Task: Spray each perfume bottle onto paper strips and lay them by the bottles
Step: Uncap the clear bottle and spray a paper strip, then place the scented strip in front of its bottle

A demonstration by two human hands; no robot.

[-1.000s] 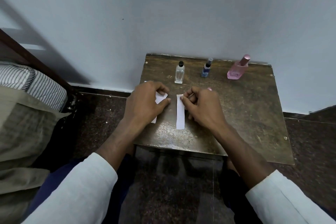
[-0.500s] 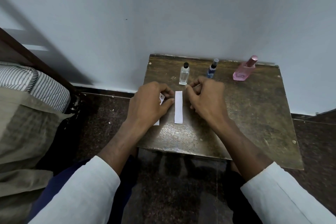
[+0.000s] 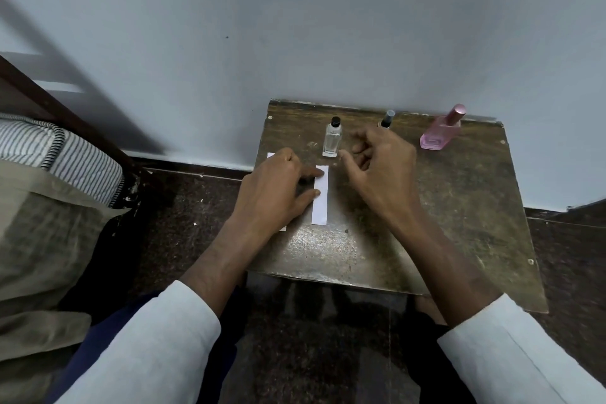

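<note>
Three perfume bottles stand along the back of a small worn table: a clear one with a black cap, a dark one mostly hidden behind my right hand, and a pink one. A white paper strip lies flat just in front of the clear bottle. My left hand rests on the table, its fingertips touching the strip's left edge and covering other white paper. My right hand hovers beside the clear bottle, fingers loosely curled, holding nothing.
The table stands against a pale wall. To the left is a bed with a striped mattress and a drab cover. Dark speckled floor surrounds the table. My knees sit under the front edge.
My right hand has let go of the strip and lifted toward the clear bottle. The strip now lies flat under that bottle. My left hand has stayed on the papers.
</note>
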